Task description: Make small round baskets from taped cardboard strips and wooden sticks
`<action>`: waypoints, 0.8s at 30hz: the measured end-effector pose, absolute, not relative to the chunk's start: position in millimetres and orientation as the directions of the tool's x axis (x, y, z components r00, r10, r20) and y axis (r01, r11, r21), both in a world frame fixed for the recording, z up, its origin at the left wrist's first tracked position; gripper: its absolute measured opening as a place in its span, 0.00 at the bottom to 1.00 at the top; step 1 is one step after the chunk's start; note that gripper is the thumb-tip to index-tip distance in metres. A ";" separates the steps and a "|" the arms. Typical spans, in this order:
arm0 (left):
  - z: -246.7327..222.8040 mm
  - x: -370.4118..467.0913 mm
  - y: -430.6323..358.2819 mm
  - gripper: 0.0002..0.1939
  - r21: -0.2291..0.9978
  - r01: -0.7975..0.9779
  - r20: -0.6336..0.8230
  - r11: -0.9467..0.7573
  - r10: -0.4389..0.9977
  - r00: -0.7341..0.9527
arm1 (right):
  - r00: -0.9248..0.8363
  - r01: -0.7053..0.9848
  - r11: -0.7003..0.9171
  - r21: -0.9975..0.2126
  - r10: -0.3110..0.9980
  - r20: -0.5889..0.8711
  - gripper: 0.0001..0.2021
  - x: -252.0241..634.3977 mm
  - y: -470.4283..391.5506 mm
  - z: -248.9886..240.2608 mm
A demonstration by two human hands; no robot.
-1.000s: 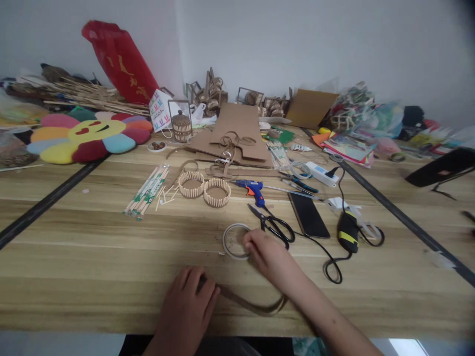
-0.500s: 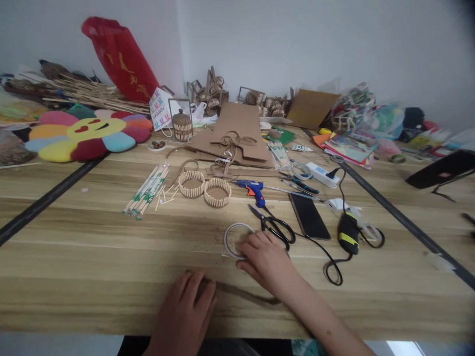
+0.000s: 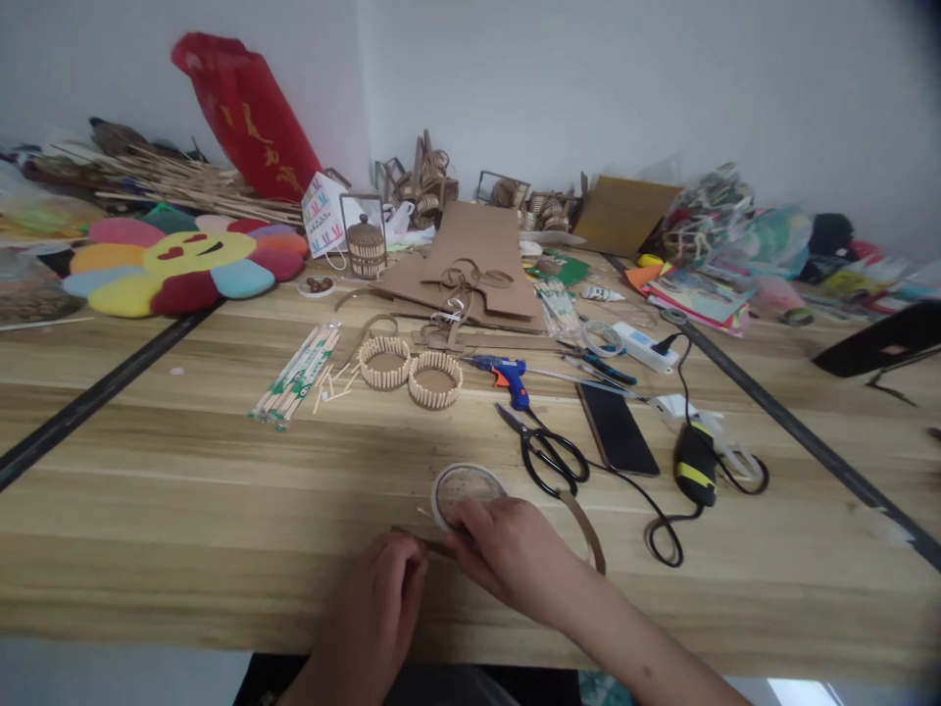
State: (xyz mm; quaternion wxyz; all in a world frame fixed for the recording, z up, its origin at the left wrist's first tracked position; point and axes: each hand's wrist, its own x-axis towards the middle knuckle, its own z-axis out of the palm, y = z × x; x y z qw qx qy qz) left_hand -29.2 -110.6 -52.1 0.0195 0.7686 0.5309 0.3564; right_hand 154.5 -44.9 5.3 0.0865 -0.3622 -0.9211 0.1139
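Observation:
Near the table's front edge, my left hand is closed on one end of a brown cardboard strip. My right hand pinches the same strip a short way to the right; its fingertips are partly hidden. The strip's far part curves up behind my right wrist toward the scissors. A roll of tape lies flat just beyond my right fingers, which overlap its near rim. Black-handled scissors rest to the upper right of that hand. Further off stand two rings of short wooden sticks on cardboard bases.
A blue glue gun, a phone and a black-and-yellow device with a looping cord lie to the right. Packed sticks are at left. Cardboard sheets, a lidded stick bucket and a flower cushion sit behind.
My right hand has drawn back from over the tape roll and now pinches the strip near my left hand. The left fingers have closed. The strip's free part now curves up at right.

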 end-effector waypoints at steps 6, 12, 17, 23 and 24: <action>-48.4 -29.4 -106.6 0.16 0.444 0.823 0.527 -0.355 0.846 0.080 | -0.791 0.552 0.817 -0.165 0.576 0.205 0.03 156.0 -49.0 -13.1; -44.9 -28.4 -106.9 0.17 0.416 0.816 0.527 -0.401 0.838 0.143 | -0.761 0.533 0.843 -0.076 0.516 0.392 0.05 155.7 -50.7 -14.2; -48.4 -29.6 -112.2 0.15 0.379 0.819 0.553 -0.431 0.815 0.173 | -0.733 0.604 0.797 0.017 0.547 0.404 0.05 162.4 -48.2 2.5; -56.7 -33.7 -121.2 0.17 0.187 0.843 0.611 -0.505 0.731 0.303 | -0.407 0.802 0.542 -0.252 0.804 0.433 0.09 194.4 -45.5 63.9; -57.9 -34.0 -122.6 0.16 0.142 0.835 0.609 -0.531 0.712 0.349 | -0.415 0.759 0.536 -0.369 0.836 0.359 0.09 197.0 -48.3 76.6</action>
